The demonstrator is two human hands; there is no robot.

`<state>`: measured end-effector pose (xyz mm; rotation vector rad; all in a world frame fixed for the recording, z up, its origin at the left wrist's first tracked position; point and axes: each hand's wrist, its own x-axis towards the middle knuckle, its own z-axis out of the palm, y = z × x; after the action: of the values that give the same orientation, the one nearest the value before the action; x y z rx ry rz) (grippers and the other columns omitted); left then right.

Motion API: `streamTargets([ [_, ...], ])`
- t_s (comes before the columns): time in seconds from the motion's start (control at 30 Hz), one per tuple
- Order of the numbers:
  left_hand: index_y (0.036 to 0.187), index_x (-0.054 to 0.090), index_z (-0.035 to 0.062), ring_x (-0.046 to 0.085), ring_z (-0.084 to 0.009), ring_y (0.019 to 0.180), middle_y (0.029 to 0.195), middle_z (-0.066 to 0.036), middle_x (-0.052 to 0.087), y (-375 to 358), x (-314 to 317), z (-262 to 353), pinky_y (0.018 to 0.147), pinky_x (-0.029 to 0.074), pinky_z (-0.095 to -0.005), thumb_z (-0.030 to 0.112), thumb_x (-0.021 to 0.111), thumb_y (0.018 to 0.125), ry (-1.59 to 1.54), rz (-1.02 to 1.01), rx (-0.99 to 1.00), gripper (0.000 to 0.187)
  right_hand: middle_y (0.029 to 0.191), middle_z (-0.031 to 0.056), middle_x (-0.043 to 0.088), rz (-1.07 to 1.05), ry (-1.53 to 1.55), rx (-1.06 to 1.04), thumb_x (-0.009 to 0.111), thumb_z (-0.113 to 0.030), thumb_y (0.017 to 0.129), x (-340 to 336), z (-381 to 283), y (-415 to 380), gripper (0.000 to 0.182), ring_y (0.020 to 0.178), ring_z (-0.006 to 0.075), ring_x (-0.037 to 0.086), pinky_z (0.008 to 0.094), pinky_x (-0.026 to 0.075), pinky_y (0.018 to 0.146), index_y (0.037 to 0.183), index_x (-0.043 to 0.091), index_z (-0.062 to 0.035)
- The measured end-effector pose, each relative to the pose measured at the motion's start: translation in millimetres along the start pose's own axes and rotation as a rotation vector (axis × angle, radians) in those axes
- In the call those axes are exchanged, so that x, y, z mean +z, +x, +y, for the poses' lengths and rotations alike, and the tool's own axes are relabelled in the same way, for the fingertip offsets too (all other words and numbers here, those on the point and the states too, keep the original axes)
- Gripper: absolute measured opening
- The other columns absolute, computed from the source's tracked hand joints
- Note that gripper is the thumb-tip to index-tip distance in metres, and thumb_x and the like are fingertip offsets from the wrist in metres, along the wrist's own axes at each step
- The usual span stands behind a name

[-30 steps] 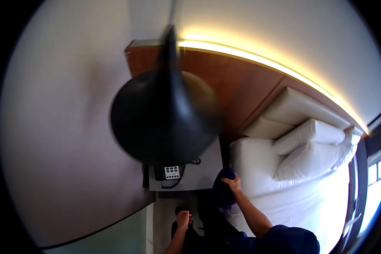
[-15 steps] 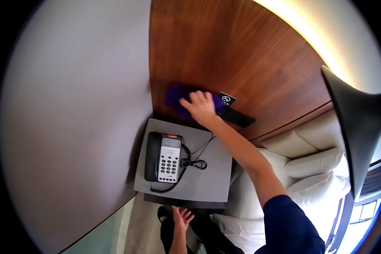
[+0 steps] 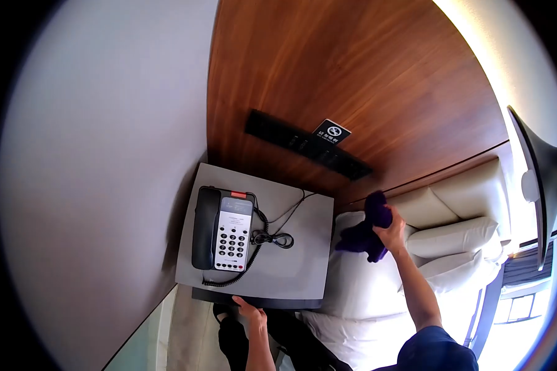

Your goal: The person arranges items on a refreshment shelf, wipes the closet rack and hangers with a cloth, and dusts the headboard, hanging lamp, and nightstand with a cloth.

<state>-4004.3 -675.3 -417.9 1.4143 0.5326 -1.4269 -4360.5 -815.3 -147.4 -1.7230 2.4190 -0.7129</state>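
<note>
A broad wooden wall panel point(image 3: 353, 80) fills the upper part of the view, running down behind the bed point(image 3: 377, 290) with its white pillows point(image 3: 452, 238). A dark lamp shade point(image 3: 538, 179) hangs at the right edge. Left of the bed stands the grey tabletop point(image 3: 291, 272) of a nightstand, and on it lies a telephone point(image 3: 223, 230), its coiled cord point(image 3: 272, 238) bunched just beside it. On the panel above sits a long black switch strip point(image 3: 303, 145) with a small no-smoking sign point(image 3: 332, 131) propped on it.

The right hand point(image 3: 391, 232) is clenched around a purple cloth point(image 3: 368, 232), held up between the tabletop's edge and the pillows, low against the panel; part of the cloth sticks up above the fingers and the rest droops below. The cloth looks soft, light and limp, so it should bunch easily and is best gripped in a wad at its middle. The left hand point(image 3: 249, 307) rests, fingers loosely spread and holding nothing, at the tabletop's near edge.
</note>
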Motion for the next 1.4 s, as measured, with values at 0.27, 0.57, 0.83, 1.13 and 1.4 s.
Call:
streamTargets([
  [0.27, 0.118, 0.056, 0.0053, 0.062, -0.0157, 0.077, 0.108, -0.002, 0.065, 22.2, -3.0, 0.4, 0.054, 0.043, -0.0249, 0.056, 0.052, 0.093, 0.092, 0.181, 0.000, 0.057, 0.099, 0.0175, 0.063, -0.047, 0.011, -0.416, 0.073, 0.002, 0.056, 76.1, -68.7, 91.4, 0.054, 0.092, 0.0370, 0.062, 0.0405, 0.052, 0.082, 0.108, 0.060, -0.0046],
  [0.57, 0.115, 0.056, -0.0050, 0.062, -0.0253, 0.077, 0.094, -0.013, 0.066, 39.6, -25.8, -22.0, 0.063, 0.050, -0.0369, 0.057, 0.045, 0.095, 0.279, 0.193, 0.242, 0.066, 0.088, 0.0134, 0.058, -0.086, -0.036, -0.568, 0.073, 0.003, 0.054, 170.2, -88.9, 108.6, 0.055, 0.081, 0.0337, 0.059, 0.0397, 0.050, 0.073, 0.107, 0.064, -0.0076],
  [0.83, 0.120, 0.053, -0.0058, 0.061, -0.0371, 0.085, 0.100, -0.024, 0.063, 80.6, -76.0, -69.6, 0.072, 0.050, -0.0430, 0.042, 0.034, 0.104, 0.722, 0.184, 0.790, 0.054, 0.104, 0.0142, 0.064, 0.120, -0.134, -0.615, 0.066, 0.010, 0.051, 159.6, -71.6, 141.2, 0.061, 0.094, 0.0330, 0.062, 0.0383, 0.053, 0.081, 0.110, 0.064, -0.0038],
  [1.13, 0.141, 0.038, 0.0029, 0.051, -0.0247, 0.118, 0.136, -0.008, 0.049, 65.5, -53.7, -57.2, 0.100, 0.042, -0.0378, 0.057, 0.032, 0.100, -0.122, 0.038, 0.233, 0.069, 0.099, 0.0137, 0.063, -0.255, -0.168, -0.524, 0.073, 0.002, 0.056, 207.6, -73.1, 150.1, 0.066, 0.090, 0.0350, 0.061, 0.0413, 0.051, 0.080, 0.120, 0.059, -0.0089],
  [1.4, 0.138, 0.040, 0.0002, 0.050, -0.0303, 0.119, 0.137, -0.018, 0.046, 67.6, -82.3, -76.1, 0.097, 0.044, -0.0451, 0.050, 0.037, 0.100, 0.641, 0.119, 0.686, 0.063, 0.132, 0.0110, 0.053, -0.191, -0.431, -1.293, 0.055, -0.017, 0.080, 369.8, -128.9, 203.7, 0.034, 0.117, 0.0278, 0.049, 0.0406, 0.041, 0.089, 0.113, 0.064, -0.0126],
])
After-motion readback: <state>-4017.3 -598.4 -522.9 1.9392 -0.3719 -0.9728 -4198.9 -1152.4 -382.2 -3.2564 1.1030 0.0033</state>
